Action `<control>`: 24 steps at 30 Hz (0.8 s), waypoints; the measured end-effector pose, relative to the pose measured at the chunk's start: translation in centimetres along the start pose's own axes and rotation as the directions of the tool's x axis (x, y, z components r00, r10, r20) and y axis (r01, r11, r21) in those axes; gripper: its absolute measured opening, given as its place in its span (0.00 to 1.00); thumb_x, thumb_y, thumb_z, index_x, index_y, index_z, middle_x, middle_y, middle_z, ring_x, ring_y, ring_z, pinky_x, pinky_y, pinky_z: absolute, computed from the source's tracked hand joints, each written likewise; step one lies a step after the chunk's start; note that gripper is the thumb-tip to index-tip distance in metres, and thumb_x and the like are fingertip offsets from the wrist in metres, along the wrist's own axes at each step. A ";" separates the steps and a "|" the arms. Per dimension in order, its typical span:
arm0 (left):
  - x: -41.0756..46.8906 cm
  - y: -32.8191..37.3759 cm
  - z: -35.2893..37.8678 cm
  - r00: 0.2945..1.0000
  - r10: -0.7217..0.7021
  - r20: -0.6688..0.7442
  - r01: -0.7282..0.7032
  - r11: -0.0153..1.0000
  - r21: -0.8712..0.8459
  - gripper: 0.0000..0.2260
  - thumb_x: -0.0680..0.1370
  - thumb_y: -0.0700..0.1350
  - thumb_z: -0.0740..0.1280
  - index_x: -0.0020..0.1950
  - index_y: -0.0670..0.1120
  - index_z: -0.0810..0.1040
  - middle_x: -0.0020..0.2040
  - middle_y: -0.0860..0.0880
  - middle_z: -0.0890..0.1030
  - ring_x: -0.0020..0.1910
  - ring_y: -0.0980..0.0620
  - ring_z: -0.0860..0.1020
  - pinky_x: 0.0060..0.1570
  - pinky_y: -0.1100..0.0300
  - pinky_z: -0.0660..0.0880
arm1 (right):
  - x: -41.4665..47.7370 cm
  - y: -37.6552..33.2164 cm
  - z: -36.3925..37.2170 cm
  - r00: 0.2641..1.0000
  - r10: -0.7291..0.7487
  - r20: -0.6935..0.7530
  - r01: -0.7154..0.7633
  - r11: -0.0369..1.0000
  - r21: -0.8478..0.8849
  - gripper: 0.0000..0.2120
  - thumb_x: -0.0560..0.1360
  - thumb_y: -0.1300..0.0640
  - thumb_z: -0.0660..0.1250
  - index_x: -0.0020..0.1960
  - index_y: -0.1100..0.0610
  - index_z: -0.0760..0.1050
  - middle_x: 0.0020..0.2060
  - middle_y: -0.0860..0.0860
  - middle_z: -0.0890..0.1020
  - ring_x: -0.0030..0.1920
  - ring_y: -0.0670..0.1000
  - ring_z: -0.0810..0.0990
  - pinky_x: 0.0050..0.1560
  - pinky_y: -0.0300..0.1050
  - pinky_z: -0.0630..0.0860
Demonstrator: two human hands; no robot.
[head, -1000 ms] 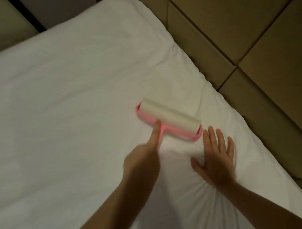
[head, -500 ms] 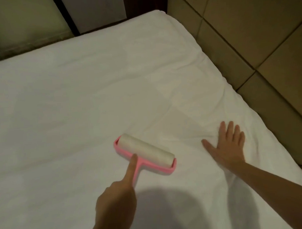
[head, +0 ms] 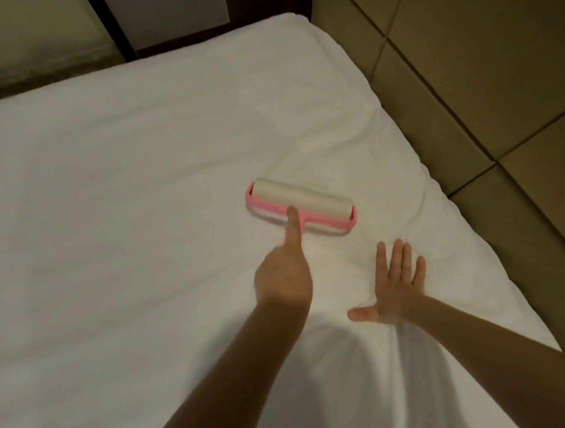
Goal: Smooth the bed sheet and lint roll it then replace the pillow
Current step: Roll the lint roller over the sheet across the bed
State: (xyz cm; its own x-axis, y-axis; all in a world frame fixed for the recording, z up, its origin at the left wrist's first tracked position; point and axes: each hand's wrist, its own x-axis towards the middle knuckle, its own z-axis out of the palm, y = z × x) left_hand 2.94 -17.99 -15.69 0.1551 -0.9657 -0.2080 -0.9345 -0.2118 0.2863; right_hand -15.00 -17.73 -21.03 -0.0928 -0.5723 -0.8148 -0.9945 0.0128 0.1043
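Reaching in from six o'clock, two bare forearms are lying over the white bed sheet and casting a grey shadow on the cloth between them. The right hand is pressing flat on the sheet and holding nothing, its fingers straight and slightly spread toward twelve o'clock, its thumb sticking out toward nine. Folds are fanning out from under its wrist toward six.

Just beside it, at nine o'clock, the left hand is gripping the pink handle of the lint roller. Its forefinger is lying straight along the handle toward twelve, the tip touching the pink frame.

The roller's white drum is resting on the sheet, running from ten o'clock to four. It is sitting at twelve o'clock from the left hand, apart from the right hand's fingertips. Shallow creases are curving at three o'clock from the drum.

Farther out, the sheet is meeting tan padded panels along its one-to-four o'clock side.
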 end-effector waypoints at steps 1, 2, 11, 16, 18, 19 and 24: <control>-1.7 -0.7 -0.3 1.000 -0.025 -0.004 0.025 1.000 -0.014 0.31 0.77 0.34 0.56 0.77 0.53 0.50 0.30 0.54 0.61 0.28 0.56 0.63 0.27 0.68 0.62 | 0.0 0.0 -0.1 1.000 0.004 0.016 -0.004 1.000 0.000 0.66 0.59 0.19 0.57 0.51 0.59 0.08 0.49 0.63 0.13 0.52 0.60 0.13 0.60 0.62 0.22; -3.7 -1.4 -0.3 0.991 -0.064 0.121 0.070 0.997 -0.043 0.32 0.78 0.37 0.56 0.77 0.55 0.45 0.31 0.55 0.61 0.27 0.57 0.63 0.25 0.69 0.63 | -0.1 -0.1 -0.1 1.000 0.002 0.029 -0.002 1.000 -0.002 0.67 0.58 0.19 0.58 0.51 0.59 0.08 0.49 0.63 0.13 0.52 0.61 0.13 0.57 0.61 0.20; 5.3 2.8 -0.3 0.995 -0.019 0.101 0.014 0.999 0.046 0.39 0.64 0.34 0.72 0.74 0.48 0.64 0.28 0.50 0.64 0.25 0.52 0.74 0.26 0.63 0.65 | 0.2 0.0 0.0 0.997 -0.019 0.073 0.018 1.000 0.018 0.67 0.60 0.21 0.60 0.52 0.59 0.09 0.48 0.62 0.12 0.52 0.60 0.11 0.43 0.56 0.11; 11.7 6.4 -0.8 0.985 0.039 0.168 -0.011 0.986 -0.165 0.34 0.78 0.35 0.55 0.77 0.51 0.40 0.41 0.46 0.71 0.41 0.49 0.74 0.42 0.59 0.68 | 0.3 -0.1 0.0 0.998 -0.029 0.056 0.027 0.999 0.033 0.67 0.59 0.21 0.61 0.52 0.58 0.09 0.50 0.62 0.13 0.52 0.59 0.12 0.48 0.57 0.13; 9.0 5.6 0.3 0.996 0.010 0.084 0.000 0.993 -0.115 0.35 0.77 0.35 0.58 0.77 0.50 0.41 0.38 0.47 0.71 0.35 0.51 0.69 0.39 0.61 0.67 | 0.2 0.0 0.0 0.998 -0.038 0.051 0.036 0.999 0.041 0.67 0.59 0.21 0.61 0.52 0.58 0.09 0.49 0.61 0.13 0.52 0.59 0.12 0.50 0.58 0.15; 6.6 4.7 0.7 1.000 0.011 0.005 -0.011 0.999 -0.032 0.37 0.76 0.34 0.61 0.77 0.48 0.43 0.36 0.49 0.73 0.31 0.53 0.66 0.34 0.64 0.65 | 0.2 0.1 -0.1 0.998 -0.044 0.045 0.042 0.998 0.045 0.67 0.59 0.21 0.60 0.52 0.58 0.09 0.49 0.61 0.13 0.52 0.59 0.12 0.50 0.58 0.15; -5.9 0.2 0.6 0.962 -0.022 0.272 0.021 1.000 0.007 0.48 0.72 0.43 0.69 0.75 0.53 0.34 0.28 0.56 0.53 0.23 0.58 0.70 0.20 0.68 0.62 | 0.8 0.6 0.6 0.996 -0.088 0.013 0.088 0.996 0.022 0.66 0.59 0.20 0.58 0.52 0.58 0.09 0.47 0.62 0.12 0.51 0.60 0.11 0.46 0.58 0.13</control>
State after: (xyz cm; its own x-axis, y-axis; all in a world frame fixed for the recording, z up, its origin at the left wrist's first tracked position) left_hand 1.64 -12.22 -15.01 0.0826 -0.8838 -0.4605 -0.9332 -0.2308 0.2756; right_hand -15.66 -17.66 -21.99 -0.0054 -0.5605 -0.8281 -0.9996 -0.0197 0.0198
